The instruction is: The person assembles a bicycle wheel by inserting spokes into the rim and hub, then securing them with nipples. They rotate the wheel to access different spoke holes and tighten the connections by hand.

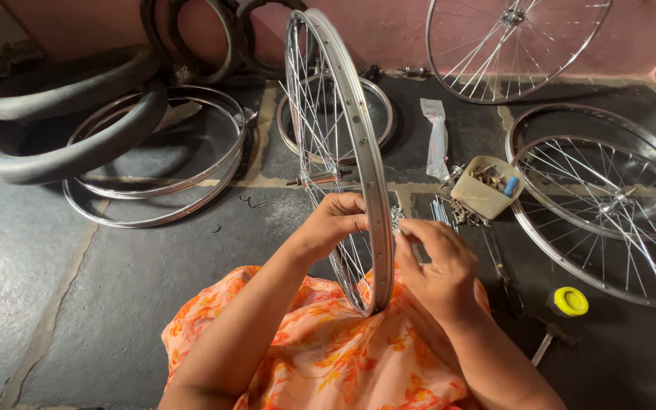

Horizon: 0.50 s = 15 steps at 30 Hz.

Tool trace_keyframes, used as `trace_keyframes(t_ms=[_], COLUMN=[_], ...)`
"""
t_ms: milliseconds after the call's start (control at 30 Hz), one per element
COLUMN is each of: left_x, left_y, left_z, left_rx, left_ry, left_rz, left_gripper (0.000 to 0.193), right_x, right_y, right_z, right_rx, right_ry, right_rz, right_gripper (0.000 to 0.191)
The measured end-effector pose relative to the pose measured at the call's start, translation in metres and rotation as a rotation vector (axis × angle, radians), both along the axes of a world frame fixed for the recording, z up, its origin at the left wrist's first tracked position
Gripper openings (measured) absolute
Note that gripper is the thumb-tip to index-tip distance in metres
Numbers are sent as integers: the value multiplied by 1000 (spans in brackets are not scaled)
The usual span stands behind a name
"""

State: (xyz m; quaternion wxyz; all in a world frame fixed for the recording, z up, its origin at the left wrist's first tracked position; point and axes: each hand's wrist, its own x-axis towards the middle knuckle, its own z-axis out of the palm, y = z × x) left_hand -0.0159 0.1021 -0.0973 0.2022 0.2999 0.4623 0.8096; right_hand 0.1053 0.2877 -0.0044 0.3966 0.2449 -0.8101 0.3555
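On my lap, the upright silver spoked bicycle wheel rim [358, 144] stands stiff, light, slippery. My left hand [328, 224] pinches spokes; right hand [438, 262] fingers [411, 228] clamp beside the rim.

Bare rims [157, 156] + black tyres [62, 114] left; spoked wheels [609, 205], small parts box [486, 186], yellow cap [571, 301] right.

Dim, soft indoor light, perhaps from above, glints on metal rims, wide-angle bending at edges, sharp focus
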Motion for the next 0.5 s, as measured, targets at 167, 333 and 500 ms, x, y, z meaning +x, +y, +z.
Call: trace_keyframes(t_ms=[167, 333, 500], left_x=[0, -2, -7], left_y=[-3, -4, -4], left_z=[-2, -7, -13], left_rx=[-29, -18, -21], left_ry=[-20, -43, -21], left_rz=[28, 27, -3], left_gripper=[12, 12, 12], right_x=[-5, -6, -5], right_y=[-16, -25, -30], right_z=[3, -6, -8], right_rx=[77, 66, 224], right_ry=[82, 85, 137], right_rz=[-55, -47, -161], right_gripper=[24, 25, 27])
